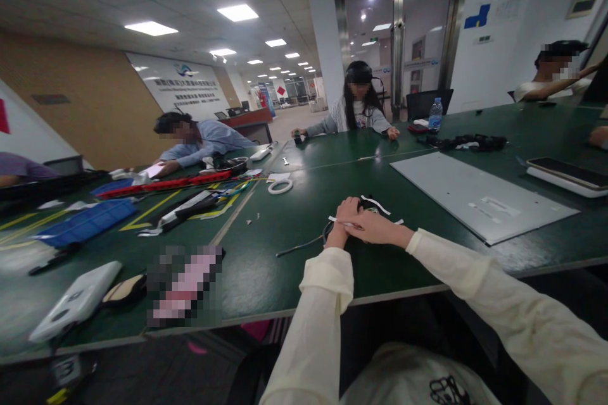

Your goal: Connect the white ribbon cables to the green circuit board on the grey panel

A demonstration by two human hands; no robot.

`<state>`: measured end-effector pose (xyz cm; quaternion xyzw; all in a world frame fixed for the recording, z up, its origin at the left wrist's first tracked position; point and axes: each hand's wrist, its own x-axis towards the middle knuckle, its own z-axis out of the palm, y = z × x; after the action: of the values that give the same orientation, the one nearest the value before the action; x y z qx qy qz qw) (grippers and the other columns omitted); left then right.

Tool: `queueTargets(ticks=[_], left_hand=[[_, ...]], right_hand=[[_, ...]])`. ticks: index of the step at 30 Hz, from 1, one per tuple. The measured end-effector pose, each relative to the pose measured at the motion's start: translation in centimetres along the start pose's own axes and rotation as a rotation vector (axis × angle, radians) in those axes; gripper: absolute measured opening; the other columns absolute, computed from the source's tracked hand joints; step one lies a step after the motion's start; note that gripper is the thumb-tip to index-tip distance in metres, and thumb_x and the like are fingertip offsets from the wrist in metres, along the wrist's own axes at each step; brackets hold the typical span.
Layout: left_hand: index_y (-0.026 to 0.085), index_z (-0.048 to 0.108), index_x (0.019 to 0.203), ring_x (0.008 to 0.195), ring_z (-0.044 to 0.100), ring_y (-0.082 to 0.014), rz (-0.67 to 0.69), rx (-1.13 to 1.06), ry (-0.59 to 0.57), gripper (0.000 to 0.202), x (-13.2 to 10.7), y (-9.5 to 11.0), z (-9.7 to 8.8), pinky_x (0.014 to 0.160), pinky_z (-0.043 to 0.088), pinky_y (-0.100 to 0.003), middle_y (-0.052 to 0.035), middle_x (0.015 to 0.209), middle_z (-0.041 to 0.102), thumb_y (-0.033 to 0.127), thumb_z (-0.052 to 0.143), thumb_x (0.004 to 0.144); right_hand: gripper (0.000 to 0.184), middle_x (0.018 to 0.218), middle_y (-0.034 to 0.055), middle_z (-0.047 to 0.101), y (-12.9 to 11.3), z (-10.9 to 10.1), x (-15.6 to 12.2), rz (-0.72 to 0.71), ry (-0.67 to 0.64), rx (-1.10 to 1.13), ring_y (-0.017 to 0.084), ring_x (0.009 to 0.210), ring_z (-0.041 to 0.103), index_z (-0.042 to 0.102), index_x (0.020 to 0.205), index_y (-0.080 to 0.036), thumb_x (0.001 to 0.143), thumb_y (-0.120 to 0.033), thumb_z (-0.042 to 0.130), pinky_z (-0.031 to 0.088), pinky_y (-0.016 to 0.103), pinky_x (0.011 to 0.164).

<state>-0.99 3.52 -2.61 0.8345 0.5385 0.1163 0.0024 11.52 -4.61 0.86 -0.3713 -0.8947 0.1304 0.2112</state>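
Observation:
My left hand (pixel 349 210) is closed near the front of the green table, its fingers curled by a small dark item (pixel 367 204) that is mostly hidden. My right hand (pixel 377 228) crosses over the left one, with its fingers pressed together on a thin white strip (pixel 334 219). Past the fingers curves another white strip (pixel 380 206). A dark cable (pixel 300 247) emerges from beside my left wrist and trails left over the tabletop. What lies under both palms is hidden.
A white tape ring (pixel 280 186) and a small wrench (pixel 285 161) lie ahead. To the right is a grey panel (pixel 479 196); to the left, a blue tray (pixel 88 221) and a white device (pixel 78 300). Several people sit around the green table (pixel 266 278).

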Motion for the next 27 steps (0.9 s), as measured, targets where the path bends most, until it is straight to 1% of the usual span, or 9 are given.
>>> queueTargets(ticks=[4, 7, 11, 14, 17, 19, 23, 25, 27], left_hand=[[0.018, 0.053, 0.118, 0.104, 0.056, -0.0185, 0.021, -0.084, 0.046, 0.028, -0.5, -0.1, -0.4, 0.09, 0.045, -0.031, -0.0091, 0.119, 0.055, 0.023, 0.044, 0.092], [0.017, 0.052, 0.12, 0.106, 0.055, -0.0186, 0.087, -0.16, 0.062, 0.036, -0.7, -0.4, -0.5, 0.09, 0.047, -0.03, -0.0106, 0.125, 0.05, 0.023, 0.055, 0.085], [0.019, 0.059, 0.111, 0.113, 0.051, -0.0203, 0.201, -0.156, 0.091, 0.026, -0.6, -0.6, -0.5, 0.095, 0.046, -0.032, -0.0091, 0.118, 0.054, 0.02, 0.054, 0.085], [0.016, 0.059, 0.111, 0.106, 0.054, -0.0193, 0.174, -0.128, 0.139, 0.026, -0.6, -0.5, -0.5, 0.093, 0.047, -0.034, -0.0099, 0.113, 0.054, 0.018, 0.048, 0.087], [0.016, 0.062, 0.103, 0.101, 0.054, -0.0207, 0.166, -0.036, 0.122, 0.021, -0.8, -0.3, -1.0, 0.091, 0.047, -0.037, -0.0105, 0.109, 0.055, 0.022, 0.048, 0.089], [0.017, 0.063, 0.1, 0.099, 0.054, -0.0216, 0.173, 0.008, 0.095, 0.022, -1.1, -0.3, -1.4, 0.089, 0.047, -0.037, -0.0101, 0.106, 0.056, 0.029, 0.047, 0.091], [0.018, 0.063, 0.1, 0.101, 0.054, -0.0234, 0.165, 0.053, 0.039, 0.031, -1.6, 0.0, -2.2, 0.086, 0.047, -0.037, -0.0096, 0.104, 0.058, 0.041, 0.044, 0.093], [0.019, 0.064, 0.101, 0.103, 0.054, -0.0249, 0.164, 0.065, 0.016, 0.035, -1.9, 0.2, -2.6, 0.087, 0.047, -0.039, -0.0098, 0.104, 0.059, 0.046, 0.043, 0.093], [0.019, 0.064, 0.103, 0.104, 0.054, -0.026, 0.161, 0.069, -0.004, 0.039, -2.0, 0.3, -2.9, 0.089, 0.046, -0.041, -0.0101, 0.105, 0.06, 0.049, 0.041, 0.093]], right_hand=[[0.047, 0.069, 0.0017, 0.066, 1.6, -0.9, -0.2, -0.056, -0.12, 0.248, 0.013, 0.057, 0.061, 0.048, 0.143, -0.022, 0.1, -0.04, 0.04, 0.048, 0.025, 0.066], [0.051, 0.065, -0.0005, 0.065, 2.9, -1.1, -0.2, -0.024, -0.121, 0.433, 0.011, 0.051, 0.059, 0.049, 0.141, -0.023, 0.098, -0.047, 0.041, 0.049, 0.024, 0.059], [0.051, 0.07, 0.0018, 0.066, 4.6, -1.7, 0.0, 0.03, 0.038, 0.537, 0.012, 0.055, 0.061, 0.058, 0.131, -0.018, 0.095, -0.05, 0.042, 0.049, 0.024, 0.056], [0.045, 0.073, 0.0035, 0.068, 7.0, -2.8, 0.0, 0.106, 0.264, 0.414, 0.015, 0.063, 0.063, 0.064, 0.12, -0.016, 0.097, -0.045, 0.039, 0.05, 0.026, 0.064], [0.038, 0.094, 0.0087, 0.07, 10.8, -3.9, -0.6, 0.276, 0.512, 0.105, 0.019, 0.085, 0.065, 0.067, 0.113, -0.016, 0.096, -0.035, 0.039, 0.049, 0.031, 0.083], [0.036, 0.112, 0.0139, 0.066, 13.7, -4.3, -1.6, 0.435, 0.576, -0.108, 0.023, 0.103, 0.06, 0.065, 0.116, -0.014, 0.094, -0.03, 0.041, 0.044, 0.036, 0.094], [0.046, 0.137, 0.0202, 0.048, 18.5, -3.9, -4.7, 0.82, 0.52, -0.337, 0.034, 0.128, 0.042, 0.055, 0.131, -0.013, 0.093, -0.034, 0.041, 0.036, 0.051, 0.101], [0.048, 0.14, 0.0212, 0.044, 19.9, -3.3, -5.9, 0.996, 0.448, -0.361, 0.039, 0.13, 0.037, 0.054, 0.132, -0.014, 0.094, -0.039, 0.038, 0.033, 0.059, 0.1], [0.049, 0.138, 0.0213, 0.046, 20.7, -2.8, -6.6, 1.072, 0.356, -0.372, 0.041, 0.129, 0.037, 0.056, 0.129, -0.015, 0.095, -0.044, 0.035, 0.028, 0.064, 0.099]])
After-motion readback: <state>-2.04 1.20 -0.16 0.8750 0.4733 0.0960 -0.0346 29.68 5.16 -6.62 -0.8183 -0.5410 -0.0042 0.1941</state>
